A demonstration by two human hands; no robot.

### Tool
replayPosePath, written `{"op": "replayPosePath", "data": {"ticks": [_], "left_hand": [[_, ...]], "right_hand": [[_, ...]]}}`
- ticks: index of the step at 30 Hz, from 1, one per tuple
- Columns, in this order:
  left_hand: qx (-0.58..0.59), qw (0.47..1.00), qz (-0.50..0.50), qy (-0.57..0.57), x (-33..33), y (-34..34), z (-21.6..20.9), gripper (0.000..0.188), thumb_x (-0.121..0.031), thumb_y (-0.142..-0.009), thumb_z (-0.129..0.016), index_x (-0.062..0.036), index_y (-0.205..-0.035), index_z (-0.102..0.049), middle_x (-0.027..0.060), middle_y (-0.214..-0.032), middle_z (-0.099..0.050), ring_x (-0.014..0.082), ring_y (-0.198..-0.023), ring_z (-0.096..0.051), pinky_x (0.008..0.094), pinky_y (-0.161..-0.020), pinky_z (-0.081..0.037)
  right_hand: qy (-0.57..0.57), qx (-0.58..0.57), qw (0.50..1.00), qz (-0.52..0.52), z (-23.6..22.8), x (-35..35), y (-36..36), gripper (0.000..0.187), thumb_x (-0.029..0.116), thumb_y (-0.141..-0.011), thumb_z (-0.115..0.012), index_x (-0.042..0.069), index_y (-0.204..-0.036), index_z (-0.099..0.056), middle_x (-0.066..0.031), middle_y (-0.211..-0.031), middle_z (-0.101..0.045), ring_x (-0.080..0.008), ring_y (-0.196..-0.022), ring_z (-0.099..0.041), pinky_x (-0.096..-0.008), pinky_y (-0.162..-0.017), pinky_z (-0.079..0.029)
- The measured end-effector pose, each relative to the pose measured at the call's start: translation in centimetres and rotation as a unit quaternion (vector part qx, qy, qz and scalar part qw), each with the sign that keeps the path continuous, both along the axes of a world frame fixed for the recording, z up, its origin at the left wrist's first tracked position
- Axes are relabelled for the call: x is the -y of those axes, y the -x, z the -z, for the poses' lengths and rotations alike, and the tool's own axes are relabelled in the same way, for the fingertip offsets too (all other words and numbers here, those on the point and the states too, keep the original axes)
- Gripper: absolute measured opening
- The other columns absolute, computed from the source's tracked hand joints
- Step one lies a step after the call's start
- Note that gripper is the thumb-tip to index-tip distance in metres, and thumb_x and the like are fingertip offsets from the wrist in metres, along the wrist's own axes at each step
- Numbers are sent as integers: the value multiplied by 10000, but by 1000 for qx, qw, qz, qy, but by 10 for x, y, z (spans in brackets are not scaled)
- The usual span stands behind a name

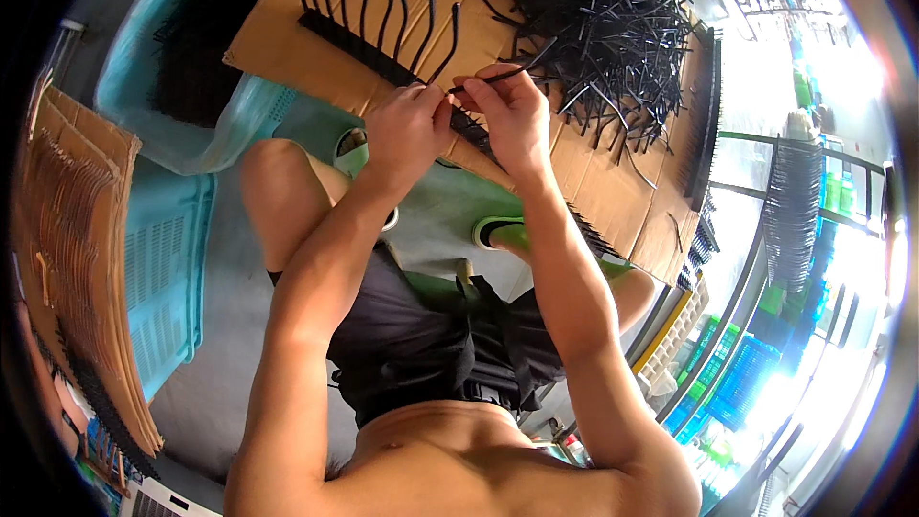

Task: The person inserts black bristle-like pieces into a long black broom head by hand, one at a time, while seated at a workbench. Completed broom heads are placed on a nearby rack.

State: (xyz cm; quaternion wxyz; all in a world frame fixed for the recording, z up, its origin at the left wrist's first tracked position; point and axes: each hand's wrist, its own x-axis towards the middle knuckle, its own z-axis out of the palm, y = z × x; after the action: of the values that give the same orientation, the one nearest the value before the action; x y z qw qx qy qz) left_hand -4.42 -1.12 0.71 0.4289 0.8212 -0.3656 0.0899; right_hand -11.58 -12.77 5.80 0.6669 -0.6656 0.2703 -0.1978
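Observation:
A thin black bent piece (531, 59) is pinched between the thumb and fingers of my right hand (517, 124). My left hand (407, 134) is closed, its fingertips meeting the near end of that piece; what it grips is hidden. Both hands are over a long black slotted bar (349, 43) lying slantwise on brown cardboard (589, 172). Several slim black pieces with curved ends (399, 10) stand in a row along the bar's left part. Beyond my right hand, a large loose heap of black strips (603, 29) covers the far side of the cardboard.
A light blue plastic-lined basket (230, 134) with dark contents stands at the far left. Nearer are a blue crate (172, 268) and stacked cardboard (105, 230) bearing rows of thin pieces. Another loaded black bar (708, 115) runs along the cardboard's right edge. Metal racks (747, 297) stand at right.

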Motion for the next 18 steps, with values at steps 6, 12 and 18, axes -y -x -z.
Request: {"op": "replayPosePath", "data": {"ticks": [6, 12, 18], "left_hand": [[-7, 1000, 3, -4, 1, 0, 2, 133, -152, -826, -688, -84, -766, -592, 84, -716, -598, 312, -669, -623, 425, -560, -481], [-27, 999, -23, -5, -4, -4, 11, 124, -194, -853, -680, -95, -788, -642, 91, -749, -648, 305, -675, -636, 400, -573, -494], [-86, 986, -128, -71, -2, -24, -10, 256, -288, -891, -660, -95, -721, -658, 104, -680, -671, 332, -623, -652, 425, -512, -478]], "right_hand": [[114, -9, 993, -3, -4, -5, 1, 116, 77, -892, -674, -12, -943, -622, -120, -805, -709, -160, -723, -683, -270, -649, -535], [380, -109, 905, -158, -20, 5, -15, 138, 69, -861, -676, 17, -989, -662, -109, -784, -704, -167, -753, -696, -293, -684, -537], [472, -241, 845, -65, 10, 135, -42, 284, 46, -874, -527, 62, -1121, -667, -173, -1090, -663, -354, -1036, -639, -412, -888, -526]]}}
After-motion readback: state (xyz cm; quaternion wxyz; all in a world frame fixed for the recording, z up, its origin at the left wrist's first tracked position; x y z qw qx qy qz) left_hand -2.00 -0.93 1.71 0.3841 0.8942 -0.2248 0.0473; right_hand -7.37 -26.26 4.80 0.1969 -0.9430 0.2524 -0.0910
